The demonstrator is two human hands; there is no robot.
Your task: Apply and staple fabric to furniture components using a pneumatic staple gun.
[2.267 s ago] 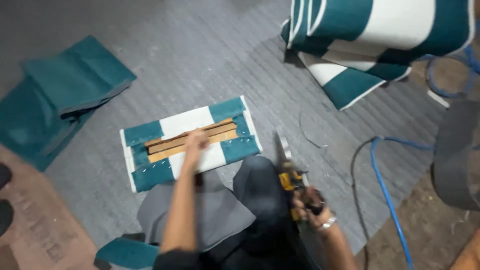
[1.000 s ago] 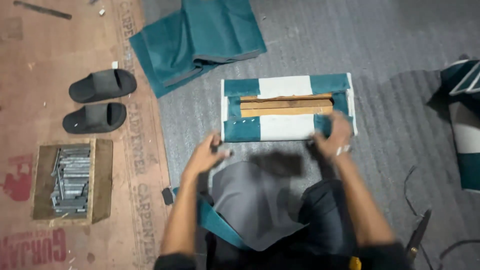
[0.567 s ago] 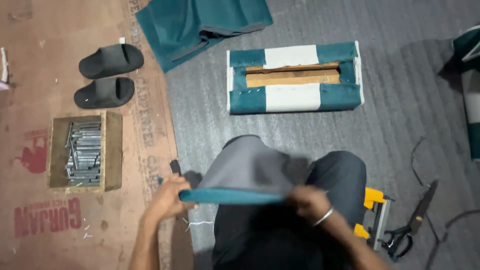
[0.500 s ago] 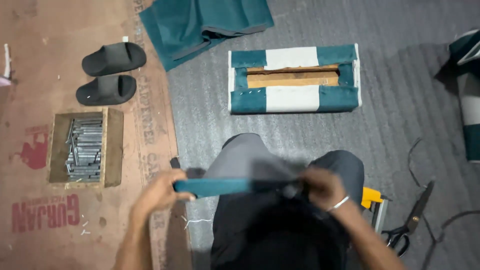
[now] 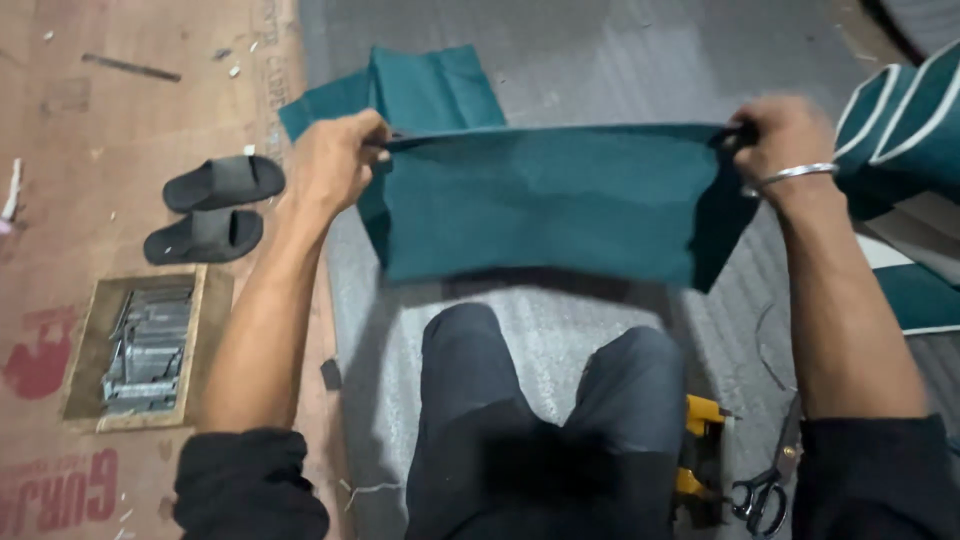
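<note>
Both hands up in front, holding a teal cloth [image 5: 545,205] stretched flat betw. them above the knees: left hand [image 5: 335,160] closed on its top left corner, right hand [image 5: 785,135] w/ a metal bangle [image 5: 790,175] closed on its top right corner, cloth hanging down over the grey mat [image 5: 560,60]. More teal fabric [image 5: 430,85] lies on the mat behind it, striped teal-and-white cushions [image 5: 900,120] at the far right. Left on the brown floor: two black sandals [image 5: 215,205] and a shallow box [image 5: 145,350] of what look like staple strips; by the right knee a yellow tool [image 5: 705,455], prob. a staple gun, and scissors [image 5: 765,485].
</note>
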